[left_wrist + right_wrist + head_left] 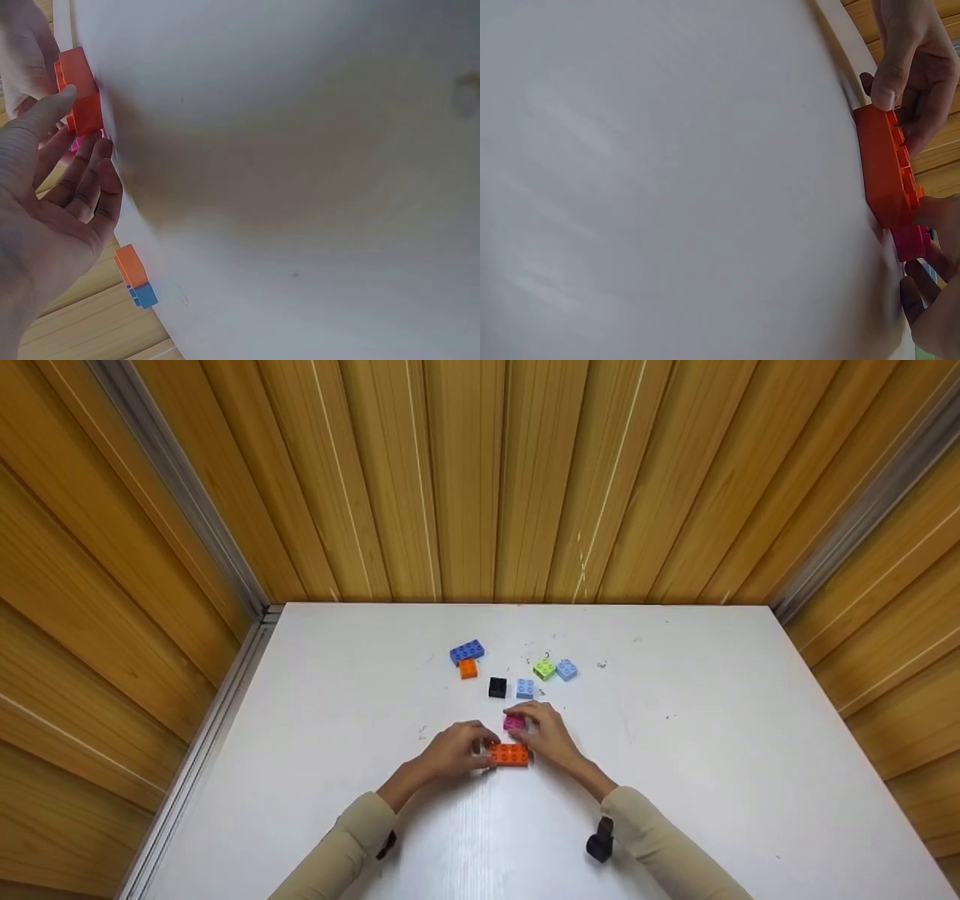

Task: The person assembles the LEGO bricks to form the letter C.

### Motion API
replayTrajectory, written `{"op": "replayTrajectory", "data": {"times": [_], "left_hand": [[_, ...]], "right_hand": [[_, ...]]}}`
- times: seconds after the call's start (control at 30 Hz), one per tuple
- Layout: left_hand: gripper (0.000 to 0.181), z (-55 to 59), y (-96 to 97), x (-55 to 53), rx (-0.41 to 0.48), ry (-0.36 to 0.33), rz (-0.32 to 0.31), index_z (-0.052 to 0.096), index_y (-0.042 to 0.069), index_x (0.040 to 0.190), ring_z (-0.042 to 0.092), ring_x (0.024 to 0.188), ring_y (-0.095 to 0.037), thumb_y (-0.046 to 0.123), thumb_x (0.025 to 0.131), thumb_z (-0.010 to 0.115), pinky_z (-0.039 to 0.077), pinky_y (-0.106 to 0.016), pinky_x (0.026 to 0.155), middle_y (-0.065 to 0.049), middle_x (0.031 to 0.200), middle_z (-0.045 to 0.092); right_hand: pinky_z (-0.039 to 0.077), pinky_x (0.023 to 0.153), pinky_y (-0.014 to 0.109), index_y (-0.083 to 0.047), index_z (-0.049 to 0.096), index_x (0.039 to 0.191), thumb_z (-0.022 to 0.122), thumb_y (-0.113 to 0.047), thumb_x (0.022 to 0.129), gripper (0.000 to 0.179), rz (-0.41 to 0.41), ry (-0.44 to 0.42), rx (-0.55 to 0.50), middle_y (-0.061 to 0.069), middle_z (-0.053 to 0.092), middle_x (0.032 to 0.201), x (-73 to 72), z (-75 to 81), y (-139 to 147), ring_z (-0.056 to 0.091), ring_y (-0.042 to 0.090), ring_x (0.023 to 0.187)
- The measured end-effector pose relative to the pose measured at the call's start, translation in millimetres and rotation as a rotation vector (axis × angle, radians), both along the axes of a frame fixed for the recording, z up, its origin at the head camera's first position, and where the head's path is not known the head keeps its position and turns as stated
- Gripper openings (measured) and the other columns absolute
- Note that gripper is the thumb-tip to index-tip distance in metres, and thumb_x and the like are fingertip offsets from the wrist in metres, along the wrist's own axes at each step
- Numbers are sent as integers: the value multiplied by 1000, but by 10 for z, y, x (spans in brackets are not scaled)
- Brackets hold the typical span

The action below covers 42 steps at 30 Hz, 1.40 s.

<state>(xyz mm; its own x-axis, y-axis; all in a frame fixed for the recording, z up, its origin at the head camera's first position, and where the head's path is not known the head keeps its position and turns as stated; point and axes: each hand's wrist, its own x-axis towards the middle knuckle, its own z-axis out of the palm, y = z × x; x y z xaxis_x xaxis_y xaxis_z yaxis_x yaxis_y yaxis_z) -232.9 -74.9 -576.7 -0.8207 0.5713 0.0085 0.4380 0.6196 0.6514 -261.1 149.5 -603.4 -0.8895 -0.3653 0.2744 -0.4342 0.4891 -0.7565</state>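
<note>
Nearest, we note an orange-red eight-stud brick (511, 754) on the table (675, 735), left end pinched by the left hand (452, 751). Just beyond, the right hand (551, 736) grips a pink brick (514, 723). Farther, we log a black brick (497, 687) beside a light-blue brick (525, 688); then a lime-green brick (544, 669); farthest, a dark-blue brick (466, 652).

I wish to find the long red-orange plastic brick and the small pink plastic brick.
Long red-orange plastic brick (511, 754), head view: its studded top.
Small pink plastic brick (514, 722), head view: its visible top.
</note>
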Motion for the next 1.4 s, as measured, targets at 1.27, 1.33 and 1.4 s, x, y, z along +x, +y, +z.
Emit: {"op": "replayTrajectory", "data": {"times": [1.27,1.33,1.4], "left_hand": [[32,-27,-27,-6,-15,13,-9,73,8,119,63,94,-19,24,92,76,50,-26,80,-8,103,71],[33,-20,-24,-4,-14,4,-5,73,9,120,62,94,-19,26,92,76,49,-26,80,-7,104,71],[34,-12,-19,2,-17,2,-4,73,9,121,62,94,-18,27,92,76,49,-26,80,-6,104,70]], "right_hand": [[45,99,43,-7,74,118,84,-10,82,38,-80,-28,109,7,73,116,365,58,529,60,29,110],[46,98,41,-7,73,119,83,-11,83,38,-74,-23,112,8,74,117,376,75,536,60,29,110],[47,97,40,-6,73,120,83,-11,83,39,-68,-19,108,9,74,117,387,94,540,61,30,109]]}}
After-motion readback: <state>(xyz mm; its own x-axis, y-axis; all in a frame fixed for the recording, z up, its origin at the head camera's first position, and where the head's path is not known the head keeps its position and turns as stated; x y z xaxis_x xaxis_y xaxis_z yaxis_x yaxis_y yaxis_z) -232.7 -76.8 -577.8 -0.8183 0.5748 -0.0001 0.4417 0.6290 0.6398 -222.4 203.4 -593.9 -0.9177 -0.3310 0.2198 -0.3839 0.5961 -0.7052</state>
